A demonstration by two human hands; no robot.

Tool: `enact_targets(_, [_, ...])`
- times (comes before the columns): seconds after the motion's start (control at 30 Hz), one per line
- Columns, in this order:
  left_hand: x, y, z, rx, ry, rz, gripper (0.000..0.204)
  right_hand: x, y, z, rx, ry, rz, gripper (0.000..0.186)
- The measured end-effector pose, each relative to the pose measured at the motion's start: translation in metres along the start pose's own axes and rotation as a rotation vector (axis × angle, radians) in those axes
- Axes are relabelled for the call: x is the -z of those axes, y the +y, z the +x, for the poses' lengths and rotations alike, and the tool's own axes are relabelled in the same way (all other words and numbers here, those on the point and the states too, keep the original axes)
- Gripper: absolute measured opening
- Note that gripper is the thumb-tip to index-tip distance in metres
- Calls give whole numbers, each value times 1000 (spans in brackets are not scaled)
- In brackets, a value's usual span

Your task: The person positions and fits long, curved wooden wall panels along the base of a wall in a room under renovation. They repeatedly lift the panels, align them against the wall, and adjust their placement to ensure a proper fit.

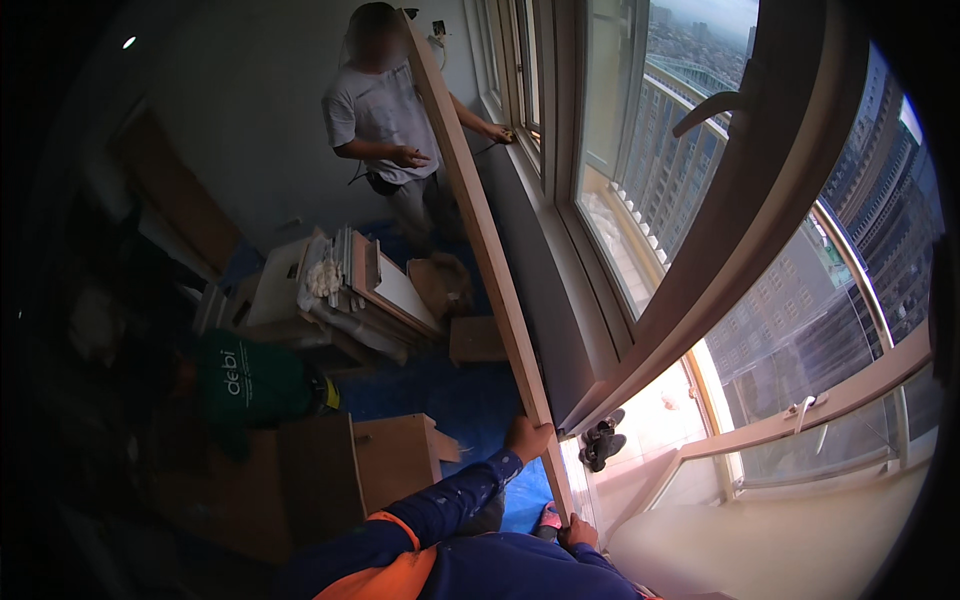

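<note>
A long, narrow wooden board (480, 225) runs from my body away toward the far wall, alongside the window. My left hand (528, 438) is closed around its near part, the fingers over its edge. Close to the board's near end, my right hand (578, 533) is closed on it too, though partly hidden by my sleeve. The far end reaches up beside the head of a co-worker (385, 120) in a light T-shirt. That person's one hand rests at the window sill (540, 205) on a small yellowish object, too small to name.
Stacked panels (375, 280) and a brown bag (438, 285) stand left of the board. A second person in a green shirt (250, 380) bends near wooden cabinet boxes (395, 465). Blue sheeting (385, 392) covers the floor. Right are an open balcony door (760, 230) and dark shoes (602, 442).
</note>
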State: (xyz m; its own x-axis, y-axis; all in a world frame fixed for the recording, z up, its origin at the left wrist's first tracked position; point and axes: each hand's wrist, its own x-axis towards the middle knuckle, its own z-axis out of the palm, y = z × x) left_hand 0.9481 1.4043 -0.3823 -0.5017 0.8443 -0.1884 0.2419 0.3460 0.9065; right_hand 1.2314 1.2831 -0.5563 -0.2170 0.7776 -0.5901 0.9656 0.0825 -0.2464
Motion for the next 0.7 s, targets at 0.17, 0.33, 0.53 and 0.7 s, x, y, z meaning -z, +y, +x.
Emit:
enact_targets(0.17, [-6, -7, 26, 159, -46, -95, 32, -8, -4, -5, -64, -26, 14, 34])
enact_targets(0.33, [-8, -2, 53, 291, -61, -163, 32, -19, 11, -23, -109, 7, 44, 35])
enact_targets(0.53, [5, 9, 107, 452, -108, -189, 42, -71, 57, -30, -201, 20, -20, 33])
enact_targets(0.7, [15, 5, 148, 512, -146, -175, 43, -58, 56, -23, -81, -7, -51, 33])
